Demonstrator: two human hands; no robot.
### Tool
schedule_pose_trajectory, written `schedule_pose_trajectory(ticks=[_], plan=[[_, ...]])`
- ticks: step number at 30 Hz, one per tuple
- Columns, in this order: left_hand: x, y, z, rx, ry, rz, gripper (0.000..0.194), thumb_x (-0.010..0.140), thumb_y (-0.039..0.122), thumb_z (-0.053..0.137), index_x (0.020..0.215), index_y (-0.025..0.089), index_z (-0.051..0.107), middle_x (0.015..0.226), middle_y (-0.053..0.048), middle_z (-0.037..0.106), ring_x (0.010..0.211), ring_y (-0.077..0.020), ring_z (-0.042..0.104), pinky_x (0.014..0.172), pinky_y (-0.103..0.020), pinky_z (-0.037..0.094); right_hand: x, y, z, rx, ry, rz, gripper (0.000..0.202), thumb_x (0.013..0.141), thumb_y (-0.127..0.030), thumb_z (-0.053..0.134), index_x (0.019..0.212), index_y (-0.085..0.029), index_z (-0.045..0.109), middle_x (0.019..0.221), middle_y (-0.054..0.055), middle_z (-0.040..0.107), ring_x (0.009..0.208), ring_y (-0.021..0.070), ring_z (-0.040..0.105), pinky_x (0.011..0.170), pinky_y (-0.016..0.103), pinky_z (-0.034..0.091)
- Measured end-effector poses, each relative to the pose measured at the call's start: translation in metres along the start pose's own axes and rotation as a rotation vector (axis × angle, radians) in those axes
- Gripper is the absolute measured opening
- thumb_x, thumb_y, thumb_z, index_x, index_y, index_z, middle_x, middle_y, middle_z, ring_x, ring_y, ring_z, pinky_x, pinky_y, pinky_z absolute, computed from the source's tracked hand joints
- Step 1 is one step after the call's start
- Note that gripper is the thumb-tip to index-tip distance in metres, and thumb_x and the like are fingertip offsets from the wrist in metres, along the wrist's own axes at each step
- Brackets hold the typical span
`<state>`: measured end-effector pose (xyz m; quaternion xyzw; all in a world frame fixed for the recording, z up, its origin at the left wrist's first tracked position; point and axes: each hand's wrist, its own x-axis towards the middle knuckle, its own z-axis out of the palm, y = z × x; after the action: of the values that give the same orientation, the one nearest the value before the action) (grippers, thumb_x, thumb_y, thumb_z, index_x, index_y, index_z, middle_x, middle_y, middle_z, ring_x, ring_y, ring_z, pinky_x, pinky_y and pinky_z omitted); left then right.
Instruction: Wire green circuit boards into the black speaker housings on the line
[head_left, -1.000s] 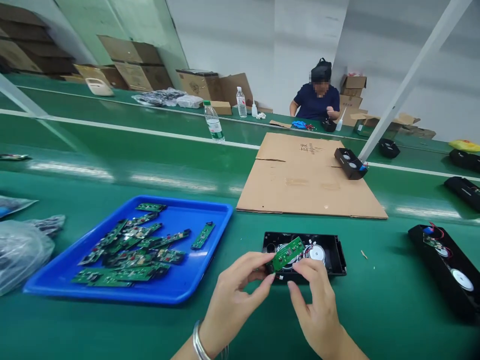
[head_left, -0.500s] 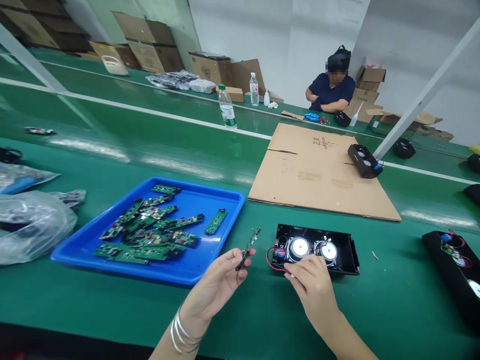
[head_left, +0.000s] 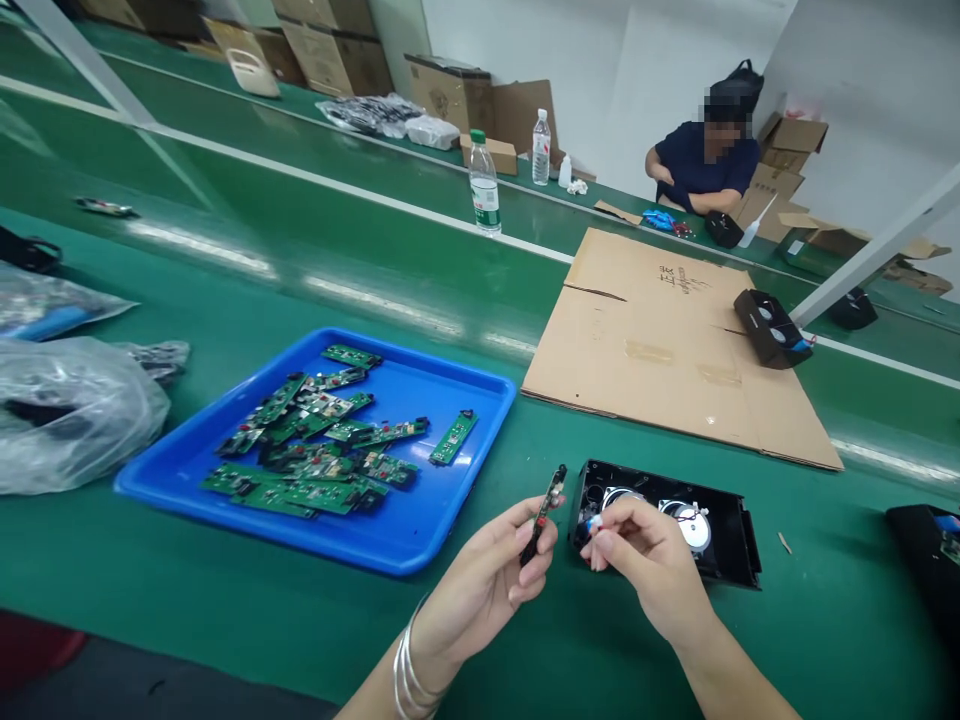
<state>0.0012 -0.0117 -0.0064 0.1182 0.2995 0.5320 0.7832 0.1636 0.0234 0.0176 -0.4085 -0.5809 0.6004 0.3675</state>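
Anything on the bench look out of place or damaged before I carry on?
Two small things. A tan scrap lies loose on the green table, right of the black speaker case, like stray debris. The cardboard sheet has a slit running in from its left edge, so it looks torn.

The scene is lit evenly and moderately, apparently from above. Long white streaks of glare are thrown across the glossy green belt (head_left: 322,240), and pale highlights are caught by the clear plastic bag (head_left: 82,430). Only soft shadows are cast on the surface (head_left: 300,615). The upper-left cartons (head_left: 326,60) are softened by blur, and the frame's edges are stretched by wide-angle distortion.
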Motion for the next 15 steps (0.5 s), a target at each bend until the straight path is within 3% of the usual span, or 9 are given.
schedule_pose_trajectory(ticks=[2, 5, 8, 11, 13, 15], plan=[[0.001, -0.002, 0.001, 0.013, -0.016, 0.007, 0.027, 0.076, 0.036, 0.068, 0.089, 0.013, 0.064, 0.064, 0.0, 0.057, 0.043, -0.0028, 0.037, 0.038, -0.016, 0.024, 0.0, -0.007, 0.003, -0.18, -0.032, -0.072, 0.013, 0.082, -0.029, 0.057, 0.075, -0.019, 0.063, 0.065, 0.001, 0.06, 0.059, 0.0117, 0.055, 0.054, 0.022, 0.045], [0.002, -0.005, 0.001, 0.069, 0.005, 0.063, 0.032, 0.079, 0.042, 0.063, 0.095, 0.014, 0.063, 0.063, -0.002, 0.061, 0.049, -0.008, 0.046, 0.045, -0.019, 0.035, -0.002, -0.014, 0.009, -0.438, -0.022, -0.217, 0.018, 0.083, -0.019, 0.049, 0.072, -0.019, 0.064, 0.06, 0.0, 0.055, 0.055, 0.0105, 0.048, 0.05, 0.021, 0.04], [-0.001, -0.008, -0.001, 0.145, 0.008, 0.12, 0.037, 0.074, 0.042, 0.069, 0.1, 0.017, 0.059, 0.078, -0.005, 0.068, 0.061, -0.0125, 0.055, 0.053, -0.022, 0.043, -0.002, -0.015, 0.013, -0.594, 0.027, -0.364, 0.021, 0.082, -0.014, 0.045, 0.067, -0.018, 0.06, 0.056, -0.001, 0.052, 0.05, 0.0096, 0.043, 0.048, 0.021, 0.037], [-0.004, -0.009, -0.003, 0.319, 0.047, 0.219, 0.037, 0.071, 0.036, 0.073, 0.099, 0.021, 0.054, 0.102, -0.008, 0.069, 0.089, -0.0212, 0.064, 0.072, -0.03, 0.051, -0.002, -0.013, 0.016, -0.679, 0.066, -0.465, 0.021, 0.082, -0.012, 0.044, 0.066, -0.017, 0.057, 0.053, -0.002, 0.048, 0.049, 0.0091, 0.041, 0.045, 0.021, 0.035], [-0.005, -0.011, -0.004, 0.477, 0.122, 0.33, 0.03, 0.074, 0.032, 0.07, 0.095, 0.022, 0.052, 0.114, -0.009, 0.066, 0.11, -0.0244, 0.058, 0.09, -0.035, 0.047, -0.002, -0.011, 0.017, -0.706, 0.077, -0.495, 0.02, 0.082, -0.012, 0.043, 0.066, -0.017, 0.055, 0.053, -0.002, 0.047, 0.048, 0.009, 0.042, 0.045, 0.021, 0.034], [-0.006, -0.013, -0.003, 0.607, 0.172, 0.426, 0.022, 0.078, 0.029, 0.066, 0.093, 0.022, 0.051, 0.117, -0.009, 0.064, 0.116, -0.0248, 0.054, 0.095, -0.037, 0.044, -0.003, -0.009, 0.019, -0.717, 0.083, -0.517, 0.02, 0.082, -0.011, 0.042, 0.066, -0.017, 0.054, 0.053, -0.003, 0.048, 0.048, 0.0088, 0.042, 0.044, 0.02, 0.034]])
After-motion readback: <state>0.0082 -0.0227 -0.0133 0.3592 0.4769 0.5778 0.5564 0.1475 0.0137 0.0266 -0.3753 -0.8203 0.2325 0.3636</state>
